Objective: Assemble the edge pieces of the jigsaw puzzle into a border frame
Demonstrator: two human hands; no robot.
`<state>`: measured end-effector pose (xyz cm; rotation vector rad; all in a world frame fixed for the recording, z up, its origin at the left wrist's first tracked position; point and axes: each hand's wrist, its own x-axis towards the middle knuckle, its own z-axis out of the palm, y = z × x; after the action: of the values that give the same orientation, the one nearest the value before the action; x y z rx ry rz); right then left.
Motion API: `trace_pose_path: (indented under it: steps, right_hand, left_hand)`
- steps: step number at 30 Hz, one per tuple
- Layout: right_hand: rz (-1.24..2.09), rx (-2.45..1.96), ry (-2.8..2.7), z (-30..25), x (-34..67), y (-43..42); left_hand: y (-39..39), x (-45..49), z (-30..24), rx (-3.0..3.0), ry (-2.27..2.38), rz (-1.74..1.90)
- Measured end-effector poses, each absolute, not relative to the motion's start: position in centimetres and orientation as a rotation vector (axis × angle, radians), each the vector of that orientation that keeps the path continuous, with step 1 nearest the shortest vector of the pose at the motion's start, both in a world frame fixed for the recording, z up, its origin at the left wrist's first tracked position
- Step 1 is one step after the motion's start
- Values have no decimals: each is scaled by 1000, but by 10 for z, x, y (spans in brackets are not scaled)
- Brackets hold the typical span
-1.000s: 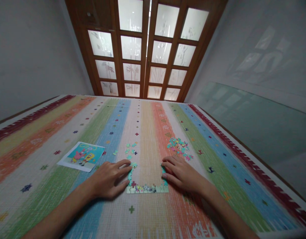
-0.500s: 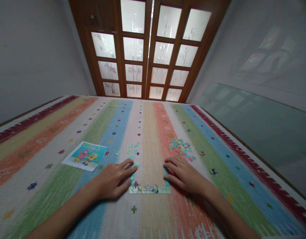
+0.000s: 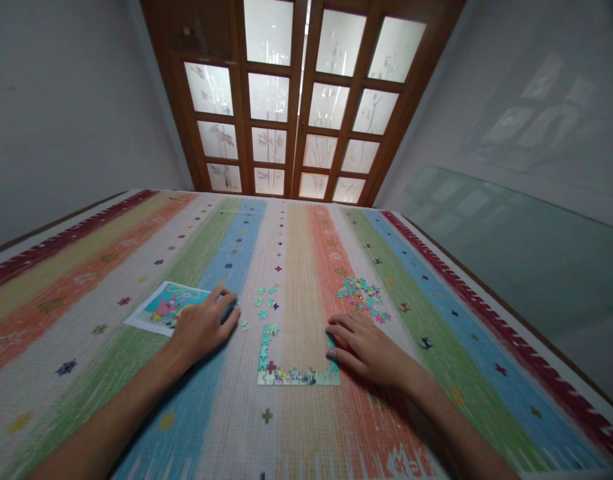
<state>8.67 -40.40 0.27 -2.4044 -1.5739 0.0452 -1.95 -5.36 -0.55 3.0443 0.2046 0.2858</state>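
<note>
My left hand [image 3: 201, 327] is over the right part of a printed cartoon picture [image 3: 159, 308], its thumb and index finger apart beside a small puzzle piece partly hidden at the fingertips. Flat on the cloth lies a partly joined jigsaw puzzle [image 3: 299, 378], a U-shaped border with a bottom row and two sides. My right hand [image 3: 361, 347] rests with fingers stretched out on its right side, covering much of that edge. A loose puzzle piece [image 3: 244, 325] lies just right of my left thumb.
Several loose pieces [image 3: 263, 314] lie above the border's left side. A heap of puzzle pieces [image 3: 361, 293] sits beyond my right hand. The striped cloth [image 3: 266, 447] covers the table. Wooden doors with glass panes [image 3: 291, 100] stand at the far end, walls at both sides.
My left hand has moved left and away from the puzzle's left side onto the picture's edge, uncovering that side and a loose piece. My right hand has stayed nearly still.
</note>
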Motion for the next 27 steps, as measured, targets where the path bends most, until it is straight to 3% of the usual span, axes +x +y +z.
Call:
trace_pose_path:
  steps: [16,27]
  right_hand:
    - [23,-2392,-1552,2,85,-403]
    - [45,-2380,-1586,4,88,-404]
  left_hand:
    - [-44,-13,-17,2892,100,274]
    - [-52,-13,-16,2822,273,390]
